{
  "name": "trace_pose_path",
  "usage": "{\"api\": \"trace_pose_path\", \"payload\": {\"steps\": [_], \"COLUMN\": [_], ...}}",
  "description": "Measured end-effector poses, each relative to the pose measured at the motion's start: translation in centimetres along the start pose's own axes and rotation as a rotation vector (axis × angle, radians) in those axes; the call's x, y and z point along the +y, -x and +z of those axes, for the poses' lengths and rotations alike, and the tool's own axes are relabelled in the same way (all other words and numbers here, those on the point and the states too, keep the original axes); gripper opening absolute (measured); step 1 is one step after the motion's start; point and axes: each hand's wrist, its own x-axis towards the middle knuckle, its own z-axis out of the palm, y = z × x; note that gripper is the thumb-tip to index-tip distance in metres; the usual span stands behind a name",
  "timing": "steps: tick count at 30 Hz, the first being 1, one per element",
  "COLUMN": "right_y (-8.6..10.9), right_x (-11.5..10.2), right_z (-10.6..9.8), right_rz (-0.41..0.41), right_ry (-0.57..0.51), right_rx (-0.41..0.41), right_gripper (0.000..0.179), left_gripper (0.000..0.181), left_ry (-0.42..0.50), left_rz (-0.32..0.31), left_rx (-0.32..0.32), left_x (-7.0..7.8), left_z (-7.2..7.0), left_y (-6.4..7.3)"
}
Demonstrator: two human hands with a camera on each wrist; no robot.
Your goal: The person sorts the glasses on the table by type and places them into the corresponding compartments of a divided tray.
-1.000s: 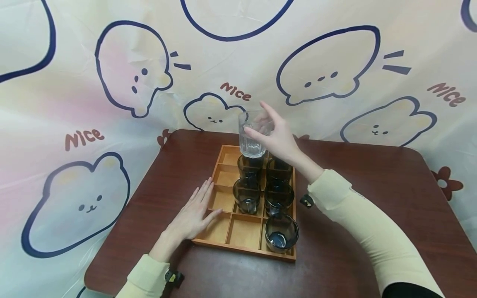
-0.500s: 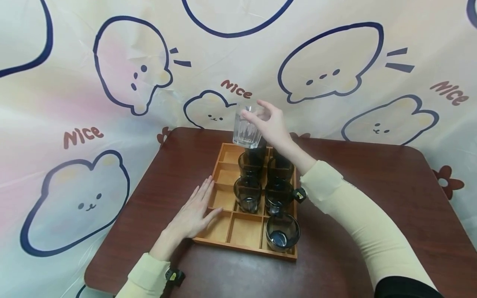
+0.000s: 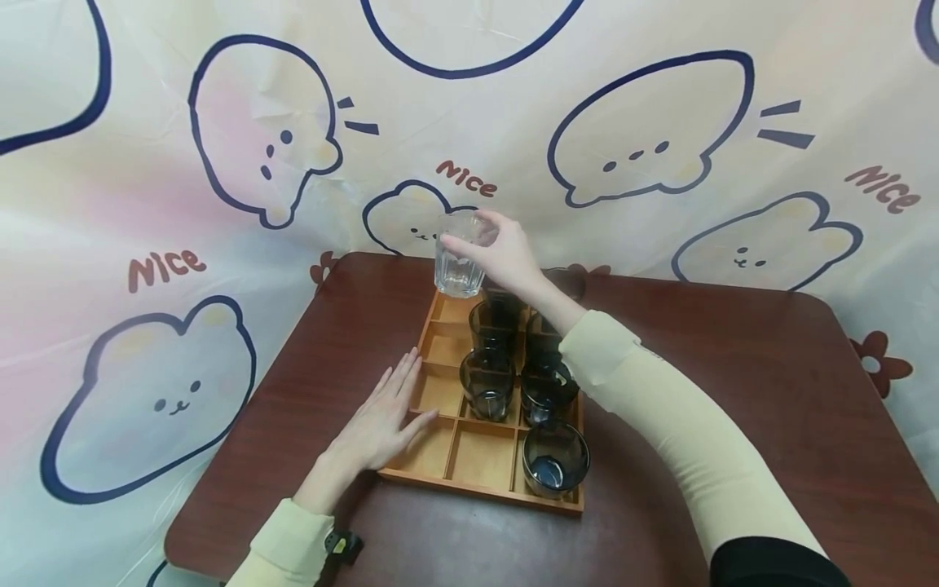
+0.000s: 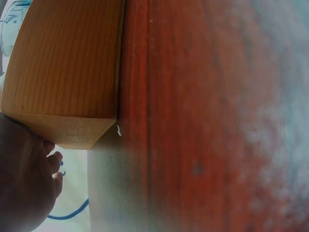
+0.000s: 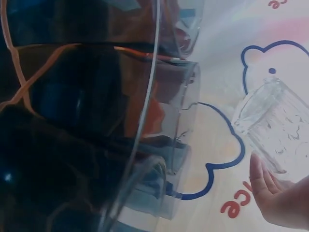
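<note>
My right hand [image 3: 502,254] pinches a clear ribbed glass [image 3: 458,265] near its rim, upright above the far left compartment of a divided wooden tray [image 3: 477,489]. In the right wrist view the same clear glass [image 5: 282,125] shows at the right, with the hand [image 5: 275,198] below it. My left hand [image 3: 374,428] rests flat along the tray's left side, fingers straight, thumb over the edge. Dark tinted glasses, such as this near one [image 3: 555,458], fill the right column and most of the middle one. The left wrist view has the tray's wooden side [image 4: 63,63] beside the hand [image 4: 29,179].
The tray lies on a dark red-brown table [image 3: 734,391]. Several dark glasses [image 3: 487,383] stand close together under my right forearm. Behind the table hangs a pale cloth [image 3: 469,122] with cartoon drawings.
My right hand has carried the clear glass to the left, from above the middle column to above the far left compartment. The left hand has stayed in place.
</note>
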Motion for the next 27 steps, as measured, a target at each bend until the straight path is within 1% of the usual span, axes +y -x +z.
{"api": "trace_pose_path", "payload": {"steps": [2, 5, 8, 12, 18, 20, 23, 27], "right_y": [-0.3, -0.6, -0.8, -0.8, -0.7, -0.7, -0.7, -0.7], "right_x": [0.4, 1.2, 2.3, 3.7, 5.1, 5.4, 5.6, 5.7], "right_z": [0.5, 1.3, 2.2, 3.3, 4.5, 4.9, 5.4, 5.6], "right_rz": [0.009, 0.011, -0.018, -0.063, -0.080, -0.093, -0.118, -0.127], "right_ry": [0.012, -0.003, -0.003, 0.055, 0.119, 0.149, 0.232, 0.341], "right_rx": [-0.002, -0.018, -0.041, -0.073, -0.115, -0.123, -0.126, -0.107], "right_gripper": [0.088, 0.089, 0.090, 0.089, 0.091, 0.092, 0.092, 0.093], "left_gripper": [0.094, 0.093, 0.093, 0.093, 0.094, 0.094, 0.094, 0.095], "left_ry": [-0.003, -0.003, -0.001, 0.005, 0.013, 0.005, 0.000, 0.009], "left_rz": [0.001, 0.004, 0.004, 0.005, 0.003, 0.000, 0.001, 0.001], "left_rx": [0.000, -0.002, -0.004, -0.004, -0.006, -0.010, -0.003, -0.006], "left_x": [0.0, -0.1, -0.2, -0.2, -0.2, -0.2, -0.3, -0.3], "left_z": [0.0, 0.0, 0.0, 0.0, 0.1, 0.1, 0.1, 0.1], "left_y": [0.1, 0.1, 0.2, 0.3, 0.3, 0.3, 0.3, 0.0]}}
